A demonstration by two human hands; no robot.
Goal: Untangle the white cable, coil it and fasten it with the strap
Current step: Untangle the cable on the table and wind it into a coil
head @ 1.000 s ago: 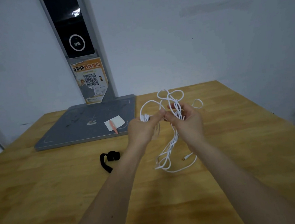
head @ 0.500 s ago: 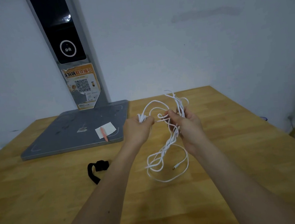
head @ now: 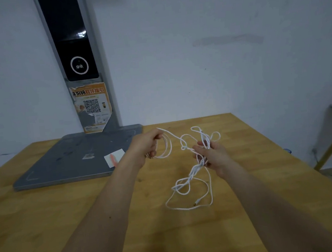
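Observation:
A tangled white cable (head: 190,182) hangs between my two hands above the wooden table (head: 266,177). My left hand (head: 145,147) grips a small coil of loops, and one strand runs from it to the right. My right hand (head: 209,154) grips the knotted bundle, with loops sticking up above the fingers and twisted strands drooping onto the table. The cable's plug end (head: 196,202) lies on the wood below. The black strap is hidden behind my left forearm.
A grey flat base (head: 68,164) with a tall black-and-grey post (head: 74,53) stands at the back left, bearing a QR-code sticker. A white card with a pink mark (head: 114,157) lies on the base. The table's right edge drops off near a shelf.
My hands have moved apart, the left going left with its coil and drawing a strand out of the bundle. The view has tilted up, and the black strap has gone out of sight.

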